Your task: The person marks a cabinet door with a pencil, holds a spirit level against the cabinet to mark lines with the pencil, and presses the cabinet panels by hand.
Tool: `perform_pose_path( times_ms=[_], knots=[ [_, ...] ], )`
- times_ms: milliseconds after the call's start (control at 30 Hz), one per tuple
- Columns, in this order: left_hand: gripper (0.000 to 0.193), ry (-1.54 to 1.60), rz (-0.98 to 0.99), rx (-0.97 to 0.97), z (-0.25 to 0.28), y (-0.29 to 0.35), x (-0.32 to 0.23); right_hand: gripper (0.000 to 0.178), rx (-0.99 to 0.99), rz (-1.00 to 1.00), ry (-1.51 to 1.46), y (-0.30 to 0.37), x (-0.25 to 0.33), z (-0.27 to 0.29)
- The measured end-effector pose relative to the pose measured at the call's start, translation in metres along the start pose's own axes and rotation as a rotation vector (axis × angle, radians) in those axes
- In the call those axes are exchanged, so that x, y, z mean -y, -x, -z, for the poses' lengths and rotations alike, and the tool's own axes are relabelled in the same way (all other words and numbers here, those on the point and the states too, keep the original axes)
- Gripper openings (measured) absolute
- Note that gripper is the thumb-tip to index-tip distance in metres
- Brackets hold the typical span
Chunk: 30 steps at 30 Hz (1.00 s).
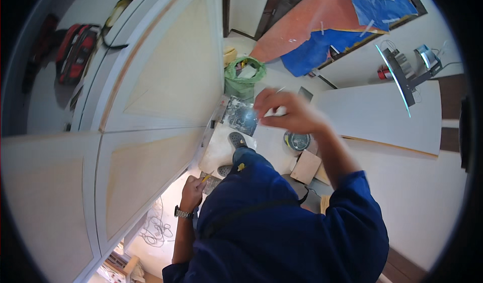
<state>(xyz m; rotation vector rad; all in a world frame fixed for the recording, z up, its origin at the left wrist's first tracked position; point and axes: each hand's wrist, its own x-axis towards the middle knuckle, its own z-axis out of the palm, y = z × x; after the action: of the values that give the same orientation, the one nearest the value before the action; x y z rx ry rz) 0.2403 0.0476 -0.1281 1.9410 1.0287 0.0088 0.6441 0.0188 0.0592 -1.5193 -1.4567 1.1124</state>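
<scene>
My left hand point(191, 195), with a metal watch on the wrist, is low beside the tall cabinet doors point(156, 61). Its fingers close on a slim yellow tool point(207, 178) whose exact kind I cannot make out. In front of my body my right hand point(289, 113) is raised, its fingers bent and smeared by motion. Whether anything thin sits between those fingertips is unclear. The doors have pale frames and beige panels.
A green bag point(236, 85) with rubbish stands ahead on the floor. A round tub point(298, 141) and a tan board point(306, 167) lie right of my feet. Farther right are a white panel point(382, 117) and a lit work lamp point(397, 79). Cables point(156, 227) lie below the cabinet.
</scene>
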Motion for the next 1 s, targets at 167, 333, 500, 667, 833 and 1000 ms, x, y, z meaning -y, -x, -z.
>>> perform_pose_path(
  times_ms=[167,333,500,667,833,1000],
  knots=[
    [0.025,0.007,0.014,0.15,0.001,-0.021,0.014,0.043,0.024,0.881,0.025,0.024,0.113,0.079],
    [0.018,0.053,0.044,-0.013,-0.009,-0.049,0.024,0.046,0.301,0.89,0.121,0.011,0.144,0.091],
    [0.012,0.109,-0.08,-0.189,0.067,-0.11,-0.126,0.047,0.113,0.791,0.243,0.014,0.155,0.098],
    [0.018,-0.101,-0.541,-0.564,0.168,-0.201,-0.244,0.046,-0.043,0.608,0.289,0.021,0.148,0.087],
    [0.04,-0.437,-0.536,-0.79,0.243,-0.294,-0.31,0.043,0.002,0.853,0.213,-0.013,0.15,0.08],
    [0.05,-0.794,-0.32,-0.777,0.264,-0.361,-0.333,0.041,0.165,0.966,0.214,-0.035,0.136,0.107]
  ],
)
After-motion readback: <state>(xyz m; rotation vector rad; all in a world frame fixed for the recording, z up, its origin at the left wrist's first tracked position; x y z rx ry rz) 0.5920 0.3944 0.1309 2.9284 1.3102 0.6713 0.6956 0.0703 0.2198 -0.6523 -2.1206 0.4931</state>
